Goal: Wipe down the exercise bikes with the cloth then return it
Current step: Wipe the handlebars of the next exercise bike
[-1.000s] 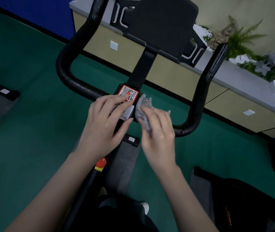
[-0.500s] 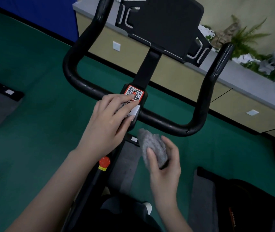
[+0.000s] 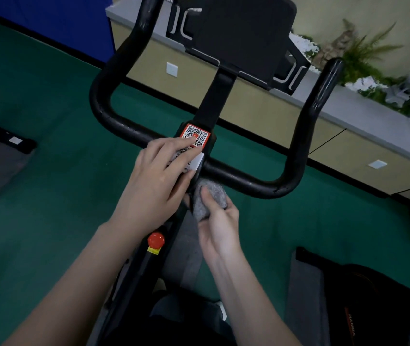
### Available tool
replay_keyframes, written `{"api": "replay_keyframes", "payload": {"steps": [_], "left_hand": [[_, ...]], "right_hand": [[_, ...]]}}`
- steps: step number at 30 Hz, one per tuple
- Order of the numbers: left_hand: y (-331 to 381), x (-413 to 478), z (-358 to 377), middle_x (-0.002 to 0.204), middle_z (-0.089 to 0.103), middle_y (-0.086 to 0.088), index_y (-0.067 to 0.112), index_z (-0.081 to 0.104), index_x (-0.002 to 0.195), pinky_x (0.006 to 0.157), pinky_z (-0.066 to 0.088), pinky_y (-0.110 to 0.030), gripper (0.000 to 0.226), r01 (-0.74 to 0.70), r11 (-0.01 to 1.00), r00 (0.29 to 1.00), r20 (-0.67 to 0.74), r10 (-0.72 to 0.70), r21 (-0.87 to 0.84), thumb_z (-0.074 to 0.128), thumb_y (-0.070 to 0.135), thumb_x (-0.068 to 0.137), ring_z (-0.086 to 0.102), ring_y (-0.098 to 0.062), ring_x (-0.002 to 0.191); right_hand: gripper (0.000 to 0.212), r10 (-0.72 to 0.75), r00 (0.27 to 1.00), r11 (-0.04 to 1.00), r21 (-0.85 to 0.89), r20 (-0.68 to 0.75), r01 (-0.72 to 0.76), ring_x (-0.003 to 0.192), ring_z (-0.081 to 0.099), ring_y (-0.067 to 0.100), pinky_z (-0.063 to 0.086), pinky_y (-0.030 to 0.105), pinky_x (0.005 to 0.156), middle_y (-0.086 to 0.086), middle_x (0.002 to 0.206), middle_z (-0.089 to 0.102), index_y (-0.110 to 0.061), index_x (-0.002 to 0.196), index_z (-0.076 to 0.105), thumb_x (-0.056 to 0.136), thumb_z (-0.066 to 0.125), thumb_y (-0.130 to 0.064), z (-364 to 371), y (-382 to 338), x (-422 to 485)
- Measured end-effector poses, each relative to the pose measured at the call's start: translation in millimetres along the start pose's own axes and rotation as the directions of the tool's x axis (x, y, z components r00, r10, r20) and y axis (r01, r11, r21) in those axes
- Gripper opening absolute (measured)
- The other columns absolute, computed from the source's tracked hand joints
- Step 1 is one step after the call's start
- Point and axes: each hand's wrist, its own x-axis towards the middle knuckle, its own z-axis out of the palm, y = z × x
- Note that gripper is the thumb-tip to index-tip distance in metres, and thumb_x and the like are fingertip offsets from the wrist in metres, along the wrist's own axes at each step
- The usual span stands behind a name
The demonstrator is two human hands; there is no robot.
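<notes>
green floor (image 3: 36, 183) fills the frame's left; mid frame, right hand (image 3: 220, 228) squeezes the cloth (image 3: 213, 196), left hand (image 3: 156, 186) rests flat on handlebar (image 3: 248, 179).

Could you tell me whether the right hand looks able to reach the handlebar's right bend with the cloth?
Probably yes: the right hand grips the cloth just below the handlebar, and nothing stands between it and the bend.
</notes>
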Motion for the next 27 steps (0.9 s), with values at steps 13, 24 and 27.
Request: {"api": "replay_keyframes", "payload": {"steps": [13, 24, 27], "left_hand": [[-0.9, -0.5, -0.3, 0.136, 0.049, -0.001, 0.014, 0.052, 0.133, 0.098, 0.034, -0.038, 0.041, -0.01, 1.0, 1.0, 0.005, 0.009, 0.011, 0.05, 0.021, 0.093, 0.04, -0.022, 0.121], [-2.6, -1.6, 2.6, 0.137, 0.047, 0.001, 0.016, 0.049, 0.136, 0.101, 0.031, -0.035, 0.043, -0.023, 0.999, 1.0, -0.002, 0.023, 0.023, 0.049, 0.02, 0.094, 0.039, -0.021, 0.121], [-1.3, -0.9, 0.9, 0.136, 0.048, 0.0, 0.014, 0.051, 0.135, 0.1, 0.032, -0.036, 0.042, -0.022, 1.0, 1.0, -0.002, 0.022, 0.021, 0.05, 0.018, 0.093, 0.039, -0.023, 0.121]], "right_hand": [[0.032, -0.108, 0.993, 0.993, 0.047, -0.036, 0.11, 0.097, 0.068, 0.025, 0.055, 0.028, 0.088, 0.016, 0.103, 0.07, 0.006, 0.112, 0.058, 0.083, 0.056, 0.018, -12.5, -16.4, -0.7], [0.026, -0.151, 0.985, 0.988, 0.008, -0.079, 0.152, 0.079, 0.069, 0.016, 0.057, 0.024, 0.075, 0.009, 0.084, 0.07, 0.003, 0.102, 0.055, 0.08, 0.063, 0.014, -8.5, -7.4, -8.6], [0.027, -0.26, 0.956, 0.966, -0.052, -0.138, 0.255, 0.082, 0.07, 0.016, 0.056, 0.024, 0.077, 0.007, 0.086, 0.069, 0.001, 0.103, 0.055, 0.08, 0.065, 0.011, -28.5, -21.8, -12.4]]}}
